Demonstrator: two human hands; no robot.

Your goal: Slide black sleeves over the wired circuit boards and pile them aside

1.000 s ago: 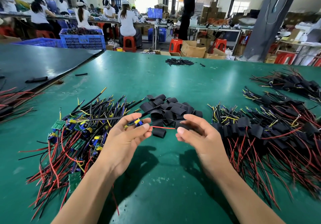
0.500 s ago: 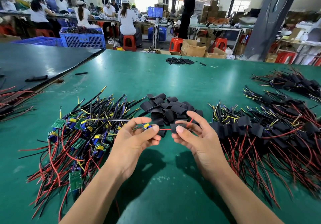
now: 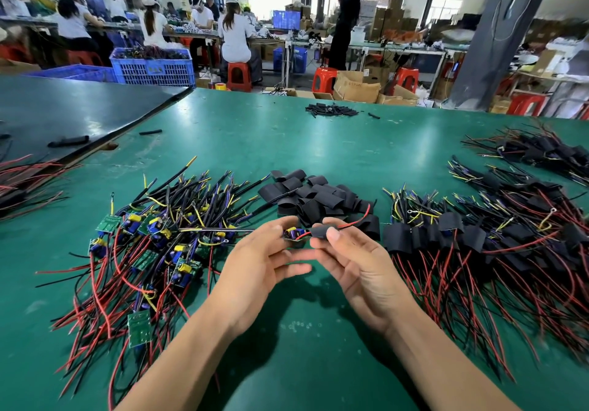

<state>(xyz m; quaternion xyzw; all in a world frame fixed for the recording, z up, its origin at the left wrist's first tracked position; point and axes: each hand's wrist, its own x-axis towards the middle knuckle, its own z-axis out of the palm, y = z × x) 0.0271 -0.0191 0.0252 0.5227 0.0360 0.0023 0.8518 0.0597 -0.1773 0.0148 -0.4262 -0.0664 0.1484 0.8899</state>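
My left hand (image 3: pixel 261 257) pinches a small wired circuit board (image 3: pixel 294 234) with yellow and blue parts above the green table. My right hand (image 3: pixel 353 260) pinches a black sleeve (image 3: pixel 318 231) threaded on the board's red and black wires, just right of the board. A heap of loose black sleeves (image 3: pixel 314 197) lies right behind my hands. Bare boards with red and black wires (image 3: pixel 153 251) are piled on the left. Sleeved boards (image 3: pixel 478 238) lie piled on the right.
A dark raised board (image 3: pixel 63 114) covers the table's far left, with red wires (image 3: pixel 22 177) beside it. A small heap of black tubes (image 3: pixel 331 110) sits at the table's far edge. More sleeved bundles (image 3: pixel 535 152) lie far right. Seated people, blue crates and red stools stand beyond.
My right hand has picked a sleeve from the heap, threaded it on the red wire and slid it left toward the board. Both hands came closer together.
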